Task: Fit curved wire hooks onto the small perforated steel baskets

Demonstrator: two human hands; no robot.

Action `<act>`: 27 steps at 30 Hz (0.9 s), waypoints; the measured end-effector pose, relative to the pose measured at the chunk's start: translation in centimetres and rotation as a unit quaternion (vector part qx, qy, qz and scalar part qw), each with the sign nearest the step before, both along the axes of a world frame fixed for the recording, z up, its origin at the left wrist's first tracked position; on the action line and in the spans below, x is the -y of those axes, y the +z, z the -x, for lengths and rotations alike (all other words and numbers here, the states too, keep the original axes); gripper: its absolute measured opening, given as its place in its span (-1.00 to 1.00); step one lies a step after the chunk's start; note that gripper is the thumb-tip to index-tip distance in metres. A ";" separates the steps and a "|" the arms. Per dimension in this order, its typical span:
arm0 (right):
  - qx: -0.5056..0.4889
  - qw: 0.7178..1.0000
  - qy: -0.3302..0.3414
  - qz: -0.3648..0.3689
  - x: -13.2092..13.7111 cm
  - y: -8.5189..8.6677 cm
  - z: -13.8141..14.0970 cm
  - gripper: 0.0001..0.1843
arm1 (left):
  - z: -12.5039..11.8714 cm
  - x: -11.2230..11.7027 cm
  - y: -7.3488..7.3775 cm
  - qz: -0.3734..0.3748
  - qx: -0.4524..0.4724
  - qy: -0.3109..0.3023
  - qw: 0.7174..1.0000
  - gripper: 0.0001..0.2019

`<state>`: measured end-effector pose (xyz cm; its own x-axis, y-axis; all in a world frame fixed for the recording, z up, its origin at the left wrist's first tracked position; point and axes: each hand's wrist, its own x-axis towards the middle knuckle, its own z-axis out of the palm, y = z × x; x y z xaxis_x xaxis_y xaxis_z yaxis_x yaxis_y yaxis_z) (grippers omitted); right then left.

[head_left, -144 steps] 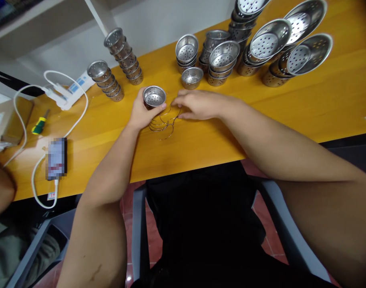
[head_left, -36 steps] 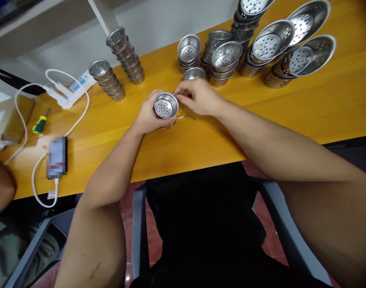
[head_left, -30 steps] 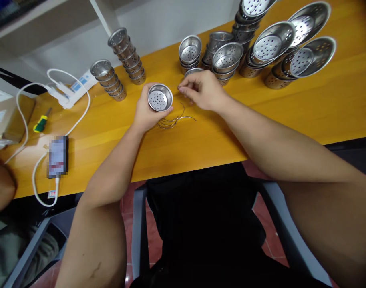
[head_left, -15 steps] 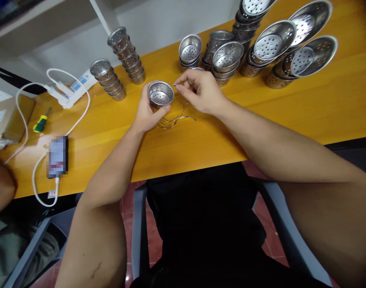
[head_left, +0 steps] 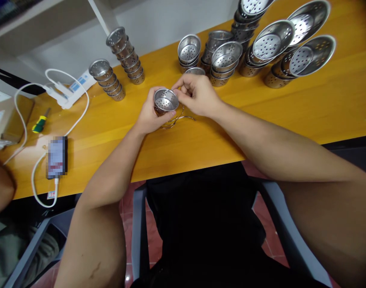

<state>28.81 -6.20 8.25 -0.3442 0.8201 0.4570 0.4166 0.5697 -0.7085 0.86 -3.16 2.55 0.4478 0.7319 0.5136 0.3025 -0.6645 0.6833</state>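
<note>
The left hand [head_left: 153,114] is clamped around a small round silver metal cup with a perforated bottom and wall [head_left: 165,104], its thumb lying along the near side and its mouth facing up. The cup is over the middle of the yellow-orange wooden counter [head_left: 198,142]; whether its base touches the wood is hidden. The right hand [head_left: 198,96] is just beside it, thumb and forefinger pinched together at the cup's right rim on a thin silver wire [head_left: 170,91] that reaches over the mouth. Several loose curved thin metal wires [head_left: 186,117] lie on the counter below the two hands, partly covered by the left thumb.

Just behind the right hand stands a single low silver perforated cup [head_left: 195,71], partly hidden by the knuckles. Beyond it is a short stack of silver perforated cups [head_left: 189,52], with a wider-mouthed stack [head_left: 226,60] beside it and larger flared perforated metal bowls [head_left: 268,46] farther right. Two leaning stacks of small perforated cups [head_left: 106,80] rise on the left, near a white power strip [head_left: 79,88]. A green-and-yellow-handled screwdriver [head_left: 39,125] and a dark phone with a blurred screen [head_left: 57,158] lie nearer the counter's left end.
</note>
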 end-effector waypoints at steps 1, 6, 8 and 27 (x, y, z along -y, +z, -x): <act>0.002 1.000 -0.002 0.000 0.0 0.0 0.0 -0.40 | 0.0 0.1 0.1 0.001 -0.001 0.001 1.000 0.03; -0.004 1.000 -0.003 -0.009 -0.2 -0.4 0.2 -0.54 | -0.1 -0.1 -0.1 -0.024 0.011 -0.024 0.999 0.04; -0.031 0.999 -0.001 -0.015 -0.3 -0.6 0.4 -0.62 | -0.1 -0.4 -0.4 -0.041 0.016 -0.037 0.998 0.07; -0.133 0.991 -0.001 -0.005 -0.5 -1.9 2.3 -0.77 | -1.3 0.8 0.2 -0.033 -0.017 0.015 0.999 0.14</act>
